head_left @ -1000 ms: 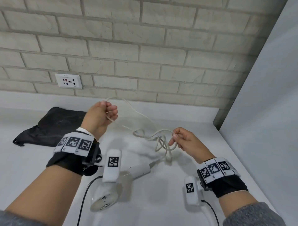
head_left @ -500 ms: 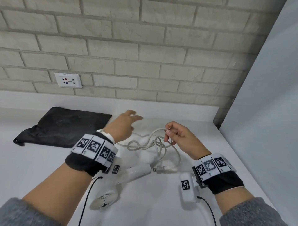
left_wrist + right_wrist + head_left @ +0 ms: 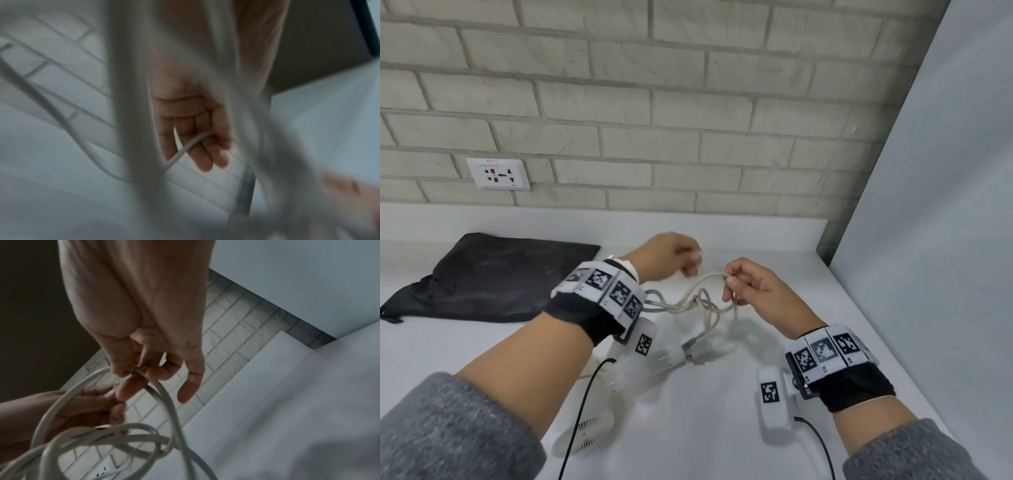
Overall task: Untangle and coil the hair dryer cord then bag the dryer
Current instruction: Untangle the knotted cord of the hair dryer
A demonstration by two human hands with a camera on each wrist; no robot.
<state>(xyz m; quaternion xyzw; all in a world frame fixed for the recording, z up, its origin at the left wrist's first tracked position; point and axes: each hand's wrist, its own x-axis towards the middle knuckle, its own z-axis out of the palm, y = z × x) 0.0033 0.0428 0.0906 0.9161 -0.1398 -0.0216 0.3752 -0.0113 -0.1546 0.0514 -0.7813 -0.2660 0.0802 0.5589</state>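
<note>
The white hair dryer (image 3: 585, 440) lies on the counter under my left forearm, grille toward me. Its pale cord (image 3: 698, 301) hangs in a tangled knot of loops above the counter. My right hand (image 3: 729, 281) pinches a raised strand of the cord (image 3: 164, 395) between thumb and forefinger (image 3: 125, 369). My left hand (image 3: 690, 269), blurred, is just left of it with its fingers curled. In the left wrist view a strand of the cord (image 3: 189, 147) runs through the fingers (image 3: 203, 155) of that hand. The black bag (image 3: 500, 277) lies flat at the back left.
A brick wall with a socket (image 3: 498, 173) backs the white counter (image 3: 722, 428). A grey panel (image 3: 928, 240) closes off the right side. Black cables (image 3: 582, 411) run from my wrist cameras over the counter's front.
My left hand let go of the strand it held high, came down and moved right, and now curls on the cord beside the right hand. My right hand has lifted its strand slightly.
</note>
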